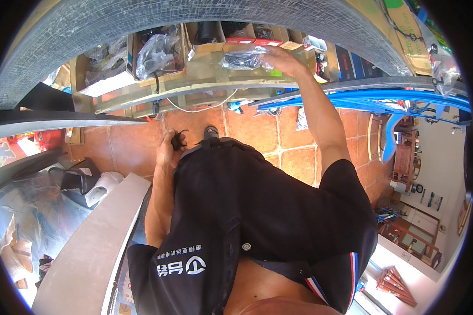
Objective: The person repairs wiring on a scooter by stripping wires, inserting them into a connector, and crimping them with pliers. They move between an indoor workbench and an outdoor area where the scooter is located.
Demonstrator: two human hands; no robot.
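My left hand is at waist height, its fingers closed round a small black part with thin ends sticking out; its exact kind is hidden by the fingers. My right arm stretches forward to the shelf. There my right hand has its fingers on the right end of a clear plastic bag with dark contents that I cannot make out. Just behind this bag stand open cardboard boxes of parts.
Another shelf surface arches overhead across the front. Blue metal rails run along the right side. A box with a clear bag stands at left on the shelf. A white cable hangs below it. A grey panel lies at my left, over tiled floor.
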